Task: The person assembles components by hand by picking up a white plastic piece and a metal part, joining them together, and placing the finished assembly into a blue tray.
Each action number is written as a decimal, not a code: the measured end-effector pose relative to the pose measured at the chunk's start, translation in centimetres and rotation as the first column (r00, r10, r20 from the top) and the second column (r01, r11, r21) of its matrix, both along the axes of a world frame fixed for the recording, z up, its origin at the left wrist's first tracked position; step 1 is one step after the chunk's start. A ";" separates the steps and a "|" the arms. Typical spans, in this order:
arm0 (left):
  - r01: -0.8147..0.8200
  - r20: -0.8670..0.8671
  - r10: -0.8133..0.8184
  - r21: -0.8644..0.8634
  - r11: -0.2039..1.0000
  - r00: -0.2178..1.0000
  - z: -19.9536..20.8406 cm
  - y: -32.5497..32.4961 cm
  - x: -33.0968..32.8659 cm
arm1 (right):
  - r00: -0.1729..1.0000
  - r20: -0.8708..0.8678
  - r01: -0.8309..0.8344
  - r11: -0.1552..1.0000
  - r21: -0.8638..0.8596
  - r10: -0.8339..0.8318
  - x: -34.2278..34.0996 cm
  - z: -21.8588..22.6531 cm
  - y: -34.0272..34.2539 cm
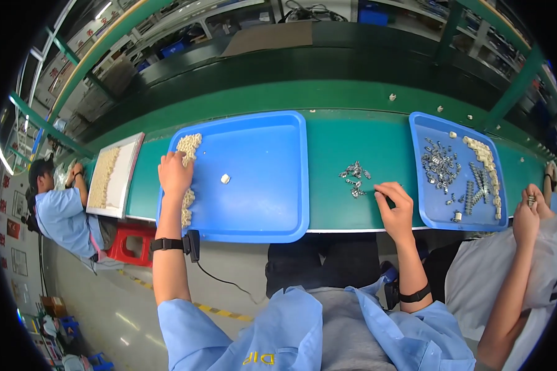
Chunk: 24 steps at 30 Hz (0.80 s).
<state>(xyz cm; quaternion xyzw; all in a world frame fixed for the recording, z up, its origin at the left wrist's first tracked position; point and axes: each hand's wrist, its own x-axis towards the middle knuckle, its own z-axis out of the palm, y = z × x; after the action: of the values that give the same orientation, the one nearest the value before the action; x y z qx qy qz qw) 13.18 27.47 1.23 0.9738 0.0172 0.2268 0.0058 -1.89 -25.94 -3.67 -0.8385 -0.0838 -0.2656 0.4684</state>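
My left hand (pixel 176 175) is at the left side of a large blue tray (pixel 260 179), fingers bent down into a row of small cream-white blocks (pixel 189 146). Whatever its fingertips grip is hidden among the blocks. One loose white block (pixel 225 179) lies apart near the tray's middle. My right hand (pixel 395 207) hovers over the green bench (pixel 331 148), with thumb and forefinger drawn together. Anything between them is too small to make out. Just left of those fingertips lies a scattered cluster of small shiny metal parts (pixel 355 179).
A second blue tray (pixel 422 123) at right holds metal parts and white blocks. A co-worker's hands (pixel 529 207) are beside it. Far left, another person (pixel 62 210) sits by a white tray (pixel 130 179) of cream blocks. A red stool (pixel 132 244) and green uprights (pixel 517 93) stand nearby.
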 end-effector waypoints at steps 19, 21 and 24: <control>0.245 0.108 -0.230 -0.159 0.956 0.967 -2.3 -0.1 3.8 | 0.993 -0.094 0.073 0.997 0.038 -0.069 0.2 -0.3 -0.7; 0.269 0.096 -0.252 -0.279 0.922 0.963 -0.2 -2.1 1.7 | 0.988 -0.153 0.020 0.969 0.245 0.018 0.6 0.6 -0.8; 0.344 0.051 -0.376 -0.530 0.775 0.925 0.9 -6.7 -0.9 | 0.978 -0.189 -0.005 0.921 0.389 0.085 0.2 0.8 -1.2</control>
<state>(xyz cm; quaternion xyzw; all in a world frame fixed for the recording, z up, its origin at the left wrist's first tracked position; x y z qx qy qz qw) 12.26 20.80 2.17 0.9251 -0.1075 0.1794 0.3168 -1.72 -27.16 -2.86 -0.7501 -0.0014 -0.1794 0.6365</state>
